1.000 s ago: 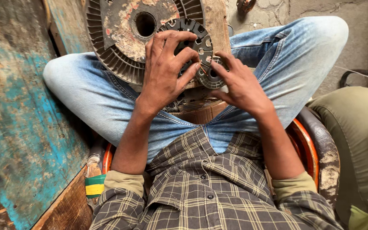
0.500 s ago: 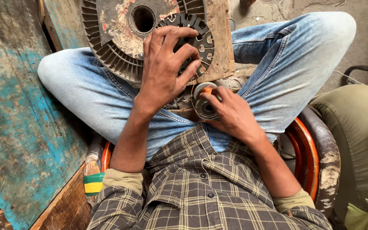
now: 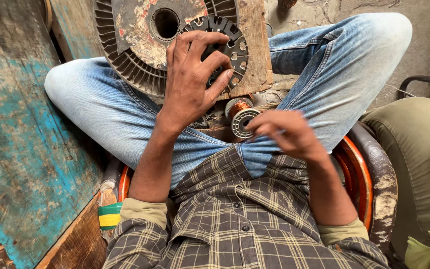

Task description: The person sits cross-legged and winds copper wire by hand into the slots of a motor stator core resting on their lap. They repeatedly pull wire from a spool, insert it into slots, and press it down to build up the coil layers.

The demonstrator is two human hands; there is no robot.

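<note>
On the lap, the left hand (image 3: 190,84) spreads its fingers over the slotted stator core (image 3: 225,50), while the blurred right hand (image 3: 287,132), grip unclear, nears the copper-wound spool (image 3: 240,117).

The person wears a grey-brown plaid shirt (image 3: 240,224) with rolled, olive-lined sleeves (image 3: 143,209) and faded light-blue jeans (image 3: 110,114).
</note>
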